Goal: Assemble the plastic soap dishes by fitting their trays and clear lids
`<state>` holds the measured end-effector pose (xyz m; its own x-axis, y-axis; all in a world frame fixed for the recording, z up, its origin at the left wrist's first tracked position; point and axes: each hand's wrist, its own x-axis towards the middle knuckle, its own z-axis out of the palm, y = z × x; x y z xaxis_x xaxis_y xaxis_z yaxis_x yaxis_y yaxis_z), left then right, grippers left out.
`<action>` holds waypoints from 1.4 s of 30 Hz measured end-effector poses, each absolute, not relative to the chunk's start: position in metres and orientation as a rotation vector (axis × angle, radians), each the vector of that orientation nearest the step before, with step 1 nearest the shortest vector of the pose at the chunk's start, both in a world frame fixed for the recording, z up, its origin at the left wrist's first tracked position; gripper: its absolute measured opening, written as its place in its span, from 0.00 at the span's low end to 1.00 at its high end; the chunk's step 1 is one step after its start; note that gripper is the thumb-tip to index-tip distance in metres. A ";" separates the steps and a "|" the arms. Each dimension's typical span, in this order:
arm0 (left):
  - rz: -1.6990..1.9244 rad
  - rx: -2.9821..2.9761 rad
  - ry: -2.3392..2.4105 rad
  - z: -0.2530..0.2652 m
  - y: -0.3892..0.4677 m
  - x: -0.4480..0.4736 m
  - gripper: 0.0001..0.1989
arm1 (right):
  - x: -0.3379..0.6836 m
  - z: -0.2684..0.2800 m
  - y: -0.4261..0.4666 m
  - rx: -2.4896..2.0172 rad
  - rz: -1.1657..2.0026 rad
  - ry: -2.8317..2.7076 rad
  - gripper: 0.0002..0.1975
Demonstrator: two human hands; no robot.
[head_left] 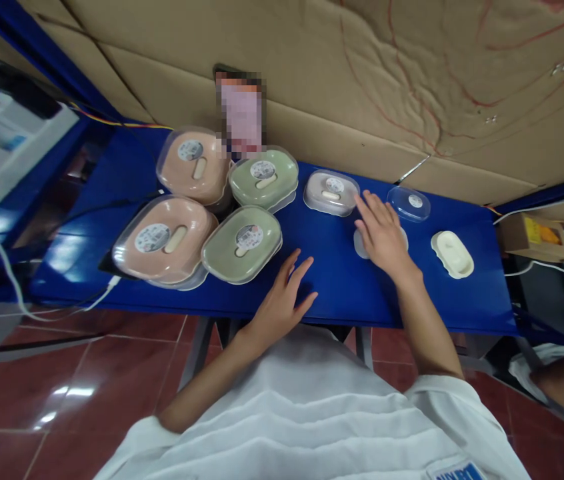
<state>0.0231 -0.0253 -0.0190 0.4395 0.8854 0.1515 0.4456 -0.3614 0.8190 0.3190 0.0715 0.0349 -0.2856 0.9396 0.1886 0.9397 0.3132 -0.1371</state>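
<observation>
While both hands (282,297) (381,233) lie flat, grip wide, boxed soap dishes (242,243) crowd the blue counter (342,287), a cream dish (453,253) alongside.

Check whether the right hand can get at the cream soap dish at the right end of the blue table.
Probably yes. The right hand lies flat on the blue table, just left of the cream soap dish, with only bare tabletop between them.

Left hand (285,293) lies flat on the blue table (342,287), fingers spread. Right hand (382,235) covers a pale lid (361,245), just below the grey box (331,192). Cream tray (453,253) sits right.
</observation>
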 end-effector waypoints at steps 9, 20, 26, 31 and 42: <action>0.633 2.436 0.906 -0.008 -0.009 0.047 0.30 | 0.350 0.031 -0.015 -1.841 0.226 -2.153 0.26; 0.808 2.566 0.968 -0.018 -0.013 0.013 0.14 | 0.492 -0.013 -0.052 -2.429 -0.304 -1.636 0.29; 1.085 2.422 0.930 -0.013 -0.014 0.015 0.17 | 0.373 -0.016 -0.079 -1.938 0.059 -2.094 0.29; 0.954 2.528 0.898 -0.009 -0.012 0.031 0.13 | 0.298 -0.014 -0.075 -1.624 0.224 -2.020 0.56; 0.694 2.729 0.828 -0.012 -0.009 0.050 0.15 | 0.325 -0.012 -0.066 -1.460 0.140 -2.321 0.40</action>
